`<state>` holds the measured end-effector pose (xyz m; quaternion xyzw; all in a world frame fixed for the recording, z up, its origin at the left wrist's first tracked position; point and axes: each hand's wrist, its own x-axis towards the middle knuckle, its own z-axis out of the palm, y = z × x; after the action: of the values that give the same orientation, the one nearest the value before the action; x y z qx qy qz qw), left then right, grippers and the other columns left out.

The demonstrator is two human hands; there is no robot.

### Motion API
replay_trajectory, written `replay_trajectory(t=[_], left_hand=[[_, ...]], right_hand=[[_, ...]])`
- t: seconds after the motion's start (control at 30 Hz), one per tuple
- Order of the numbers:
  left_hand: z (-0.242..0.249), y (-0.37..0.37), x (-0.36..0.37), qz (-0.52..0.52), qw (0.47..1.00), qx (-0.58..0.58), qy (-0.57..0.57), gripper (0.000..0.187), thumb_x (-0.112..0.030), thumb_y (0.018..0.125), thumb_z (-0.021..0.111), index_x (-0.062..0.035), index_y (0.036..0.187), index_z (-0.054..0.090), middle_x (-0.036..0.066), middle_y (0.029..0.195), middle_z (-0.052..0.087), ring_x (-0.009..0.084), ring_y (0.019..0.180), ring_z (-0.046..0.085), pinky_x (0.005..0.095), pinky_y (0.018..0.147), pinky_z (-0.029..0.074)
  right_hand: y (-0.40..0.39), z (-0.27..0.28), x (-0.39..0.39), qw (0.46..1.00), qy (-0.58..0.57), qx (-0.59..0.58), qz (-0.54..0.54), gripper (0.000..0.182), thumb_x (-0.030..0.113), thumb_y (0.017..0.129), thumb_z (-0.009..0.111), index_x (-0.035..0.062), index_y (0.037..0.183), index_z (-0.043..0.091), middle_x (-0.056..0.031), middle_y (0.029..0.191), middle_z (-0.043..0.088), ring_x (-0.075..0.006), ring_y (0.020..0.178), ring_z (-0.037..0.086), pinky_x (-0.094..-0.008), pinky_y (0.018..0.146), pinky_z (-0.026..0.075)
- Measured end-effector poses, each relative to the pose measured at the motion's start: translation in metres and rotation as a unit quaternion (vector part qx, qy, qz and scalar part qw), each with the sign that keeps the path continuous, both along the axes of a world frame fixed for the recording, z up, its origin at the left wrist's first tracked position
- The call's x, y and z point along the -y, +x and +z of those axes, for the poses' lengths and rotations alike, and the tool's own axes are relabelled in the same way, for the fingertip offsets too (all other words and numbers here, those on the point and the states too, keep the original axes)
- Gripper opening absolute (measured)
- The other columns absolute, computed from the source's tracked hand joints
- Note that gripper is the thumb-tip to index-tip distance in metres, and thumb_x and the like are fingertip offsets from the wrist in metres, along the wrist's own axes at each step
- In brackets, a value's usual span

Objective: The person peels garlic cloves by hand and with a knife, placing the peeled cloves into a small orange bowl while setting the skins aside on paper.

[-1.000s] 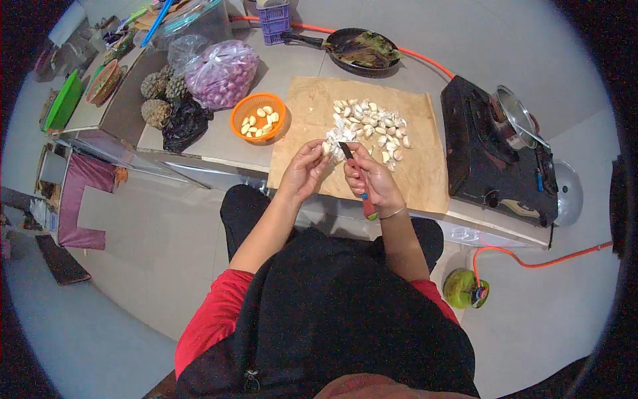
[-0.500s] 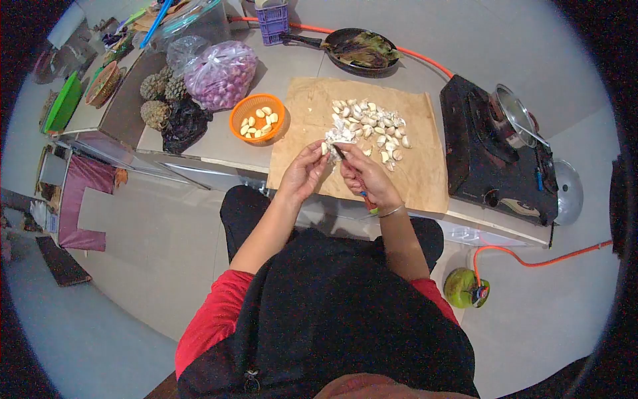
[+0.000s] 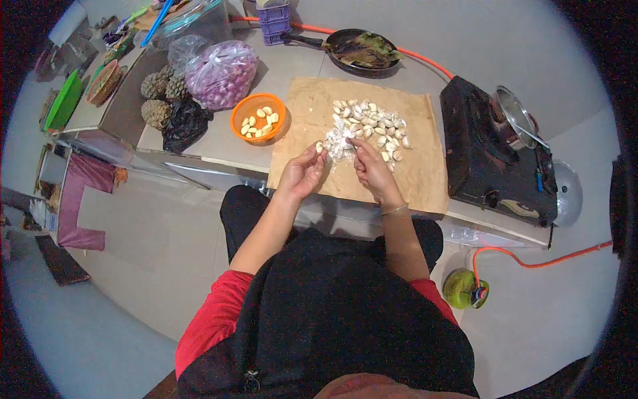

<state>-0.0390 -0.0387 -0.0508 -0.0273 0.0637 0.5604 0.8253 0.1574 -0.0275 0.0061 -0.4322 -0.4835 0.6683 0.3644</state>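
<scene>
My left hand (image 3: 304, 174) pinches a pale garlic clove (image 3: 319, 146) between thumb and fingertips, above the near part of the brown paper (image 3: 302, 106). To its right, my right hand (image 3: 372, 167) is closed, its fingertips at the white garlic skins (image 3: 340, 141). What it grips is hidden; the knife's handle does not show. Unpeeled garlic cloves (image 3: 379, 123) lie spread on the paper beyond my right hand. Left of the paper, an orange basket (image 3: 237, 110) holds several peeled cloves.
A black stove (image 3: 465, 149) with a metal pot (image 3: 515, 116) stands right of the paper. At the back sits a frying pan (image 3: 362, 68) with dark leaves. Farther left are a bag of shallots (image 3: 222, 76), pineapples (image 3: 155, 113) and a black plastic bag (image 3: 186, 126).
My hands have moved slightly apart, with the clove in my left hand shifting left. The knife seen in my right hand no longer shows. My right fingertips have moved to the skins.
</scene>
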Motion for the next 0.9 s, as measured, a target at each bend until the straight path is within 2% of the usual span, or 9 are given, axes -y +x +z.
replay_trajectory(t=[0.1, 0.2, 0.3, 0.4, 0.6, 0.7, 0.8, 0.83, 0.9], left_hand=[[0.001, 0.000, -0.001, -0.016, 1.000, 0.013, -0.012, 0.024, -0.002, 0.091, 0.048, 0.0025, 0.115, 0.050, 0.018, 0.108, 0.055, 0.0226, 0.097, 0.060, 0.0254, 0.079, 0.056], [0.004, 0.003, 0.002, -0.001, 1.000, -0.024, -0.008, 0.025, -0.003, 0.092, 0.048, 0.0024, 0.116, 0.050, 0.016, 0.109, 0.055, 0.0219, 0.098, 0.060, 0.0253, 0.079, 0.056], [0.006, 0.006, 0.002, 0.014, 0.996, -0.083, 0.023, 0.024, -0.004, 0.092, 0.048, 0.0023, 0.115, 0.050, 0.015, 0.109, 0.055, 0.0212, 0.098, 0.060, 0.0248, 0.079, 0.056], [0.008, 0.007, 0.004, 0.026, 0.993, -0.105, 0.036, 0.025, -0.002, 0.091, 0.050, 0.0037, 0.115, 0.050, 0.013, 0.108, 0.056, 0.0196, 0.096, 0.061, 0.0222, 0.080, 0.056], [0.003, 0.001, 0.000, 0.018, 0.997, -0.066, -0.018, 0.023, -0.004, 0.090, 0.053, 0.0062, 0.110, 0.051, 0.015, 0.105, 0.058, 0.0194, 0.097, 0.061, 0.0220, 0.079, 0.056], [0.007, 0.002, -0.001, -0.011, 0.999, -0.034, -0.028, 0.022, -0.005, 0.090, 0.053, 0.0074, 0.108, 0.051, 0.016, 0.105, 0.059, 0.0203, 0.096, 0.061, 0.0234, 0.076, 0.056], [0.009, 0.002, -0.001, -0.021, 0.999, -0.018, -0.034, 0.021, -0.006, 0.091, 0.052, 0.0074, 0.107, 0.051, 0.017, 0.107, 0.058, 0.0214, 0.097, 0.061, 0.0248, 0.076, 0.056], [0.010, 0.002, -0.001, -0.021, 0.999, -0.016, -0.035, 0.020, -0.006, 0.091, 0.051, 0.0073, 0.107, 0.051, 0.018, 0.108, 0.058, 0.0218, 0.097, 0.061, 0.0252, 0.076, 0.056], [0.012, -0.002, -0.003, 0.021, 0.995, -0.096, -0.017, 0.022, -0.007, 0.092, 0.050, 0.0073, 0.108, 0.050, 0.019, 0.110, 0.057, 0.0227, 0.100, 0.060, 0.0254, 0.077, 0.056]], right_hand=[[-0.009, -0.011, -0.002, 0.995, 0.047, 0.089, -0.021, 0.031, 0.021, 0.098, 0.038, 0.0152, 0.128, 0.041, 0.0050, 0.064, 0.035, -0.0019, 0.046, 0.026, -0.0160, 0.039, 0.022], [-0.013, -0.004, 0.005, 1.000, 0.011, 0.002, 0.010, 0.029, 0.025, 0.096, 0.042, 0.0151, 0.123, 0.045, 0.0038, 0.068, 0.038, -0.0049, 0.059, 0.035, -0.0196, 0.047, 0.029], [-0.014, 0.017, 0.011, 0.991, -0.025, -0.026, 0.129, 0.029, 0.022, 0.095, 0.043, 0.0175, 0.124, 0.045, 0.0032, 0.072, 0.039, -0.0055, 0.063, 0.036, -0.0200, 0.051, 0.031], [-0.026, 0.011, 0.013, 0.991, 0.084, 0.019, 0.103, 0.030, 0.023, 0.096, 0.042, 0.0177, 0.124, 0.047, 0.0041, 0.071, 0.039, -0.0049, 0.061, 0.034, -0.0196, 0.051, 0.030], [-0.013, 0.013, 0.009, 0.997, 0.059, 0.015, 0.050, 0.029, 0.025, 0.096, 0.041, 0.0155, 0.121, 0.052, 0.0048, 0.071, 0.038, -0.0050, 0.061, 0.035, -0.0190, 0.052, 0.031], [-0.004, -0.007, -0.002, 0.996, 0.078, 0.051, 0.004, 0.029, 0.022, 0.099, 0.037, 0.0136, 0.124, 0.048, 0.0059, 0.066, 0.032, -0.0027, 0.054, 0.027, -0.0167, 0.045, 0.025], [-0.007, -0.041, -0.012, 0.966, 0.170, 0.182, -0.061, 0.028, 0.022, 0.098, 0.039, 0.0122, 0.123, 0.048, 0.0045, 0.068, 0.035, -0.0053, 0.058, 0.032, -0.0190, 0.048, 0.029], [-0.007, -0.048, -0.013, 0.965, 0.175, 0.189, -0.057, 0.027, 0.022, 0.098, 0.040, 0.0116, 0.122, 0.048, 0.0040, 0.069, 0.036, -0.0060, 0.059, 0.033, -0.0196, 0.050, 0.030], [-0.006, -0.054, -0.013, 0.961, 0.185, 0.202, -0.047, 0.026, 0.021, 0.097, 0.041, 0.0105, 0.120, 0.048, 0.0031, 0.070, 0.037, -0.0075, 0.062, 0.035, -0.0207, 0.052, 0.032]])
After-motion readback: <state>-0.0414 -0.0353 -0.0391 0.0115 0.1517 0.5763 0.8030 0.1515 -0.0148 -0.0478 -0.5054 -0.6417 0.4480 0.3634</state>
